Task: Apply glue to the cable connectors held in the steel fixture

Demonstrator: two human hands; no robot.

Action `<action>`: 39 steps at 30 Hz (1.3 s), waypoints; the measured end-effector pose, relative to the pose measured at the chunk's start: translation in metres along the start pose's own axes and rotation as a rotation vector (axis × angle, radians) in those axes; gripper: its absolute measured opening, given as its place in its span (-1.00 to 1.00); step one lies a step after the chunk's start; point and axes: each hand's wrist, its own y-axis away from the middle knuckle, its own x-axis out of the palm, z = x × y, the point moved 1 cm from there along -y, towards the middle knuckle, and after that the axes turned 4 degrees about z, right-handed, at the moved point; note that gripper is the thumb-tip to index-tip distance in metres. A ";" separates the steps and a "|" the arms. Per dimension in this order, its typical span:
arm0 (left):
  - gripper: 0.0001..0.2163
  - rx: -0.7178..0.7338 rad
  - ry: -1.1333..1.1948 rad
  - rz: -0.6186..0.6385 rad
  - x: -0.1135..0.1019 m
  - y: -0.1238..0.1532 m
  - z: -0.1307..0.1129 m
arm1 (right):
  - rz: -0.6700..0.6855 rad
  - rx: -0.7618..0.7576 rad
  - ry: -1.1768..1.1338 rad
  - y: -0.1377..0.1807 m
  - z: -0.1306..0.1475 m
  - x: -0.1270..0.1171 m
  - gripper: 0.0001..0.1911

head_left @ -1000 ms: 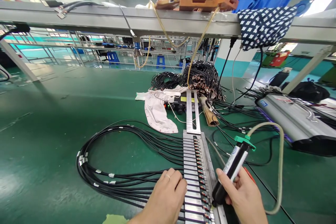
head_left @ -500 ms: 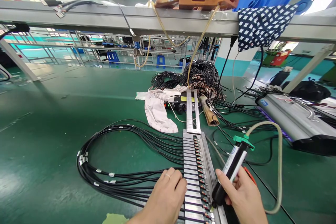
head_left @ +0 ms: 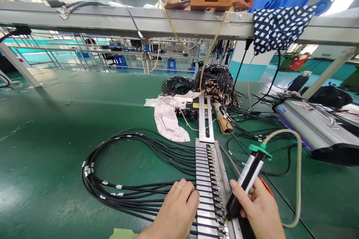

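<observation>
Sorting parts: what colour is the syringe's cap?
Green, on the syringe in the right hand; head view.

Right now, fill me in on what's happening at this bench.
A person works at a green bench. The right hand grips a black dispensing syringe with a green cap and a beige hose, its tip down at the near end of a long metal fixture. The left hand presses flat on the black cables clamped side by side in that fixture. A white cloth and more cable bundles lie farther back.

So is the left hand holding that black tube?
No, the right hand grips the tube; the left hand rests on the cables.
</observation>
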 end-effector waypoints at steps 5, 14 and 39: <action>-0.83 0.014 -0.003 0.009 -0.001 -0.001 -0.001 | 0.003 -0.004 0.008 -0.001 -0.003 0.000 -0.58; -0.84 0.002 -0.016 0.007 0.000 0.000 0.000 | -0.021 -0.016 0.025 -0.002 -0.004 -0.001 -0.57; -0.81 -0.013 -0.066 0.043 -0.004 -0.004 -0.004 | -0.027 0.016 -0.002 0.006 0.000 -0.007 -0.51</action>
